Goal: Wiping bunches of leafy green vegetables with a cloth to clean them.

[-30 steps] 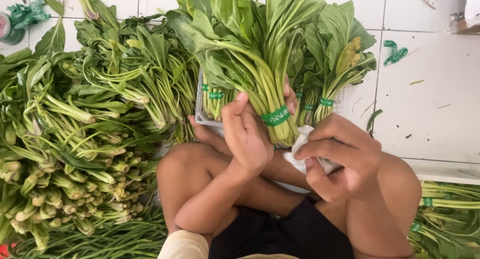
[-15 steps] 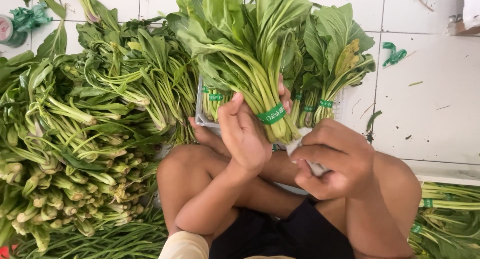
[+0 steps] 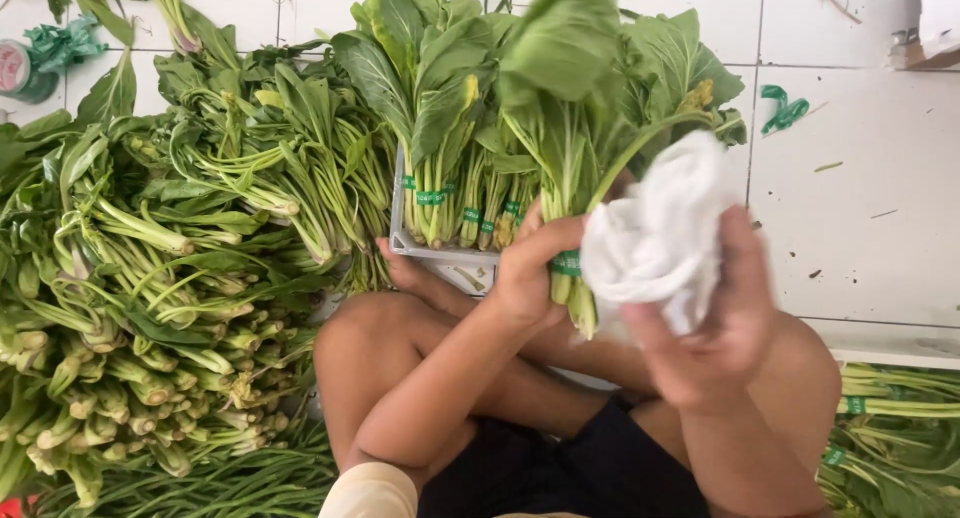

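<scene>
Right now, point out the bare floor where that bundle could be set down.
Bare white tile lies on the right, bordered by the basket's greens, a green tie scrap and the bundles below. The loose greens pile crowds the left. Left hand holds the banded bundle; right hand holds a white cloth.

Left hand [image 3: 525,268]: raised in front of the chest, fingers curled closed around a bundle of stems, thumb on the near side. Left forearm slants down to the elbow above the crossed legs. Right hand [image 3: 715,328]: lifted beside the left, fingers wrapped over a white cloth, motion-blurred. Right forearm runs down toward the lower edge. Knees bare, folded.
</scene>
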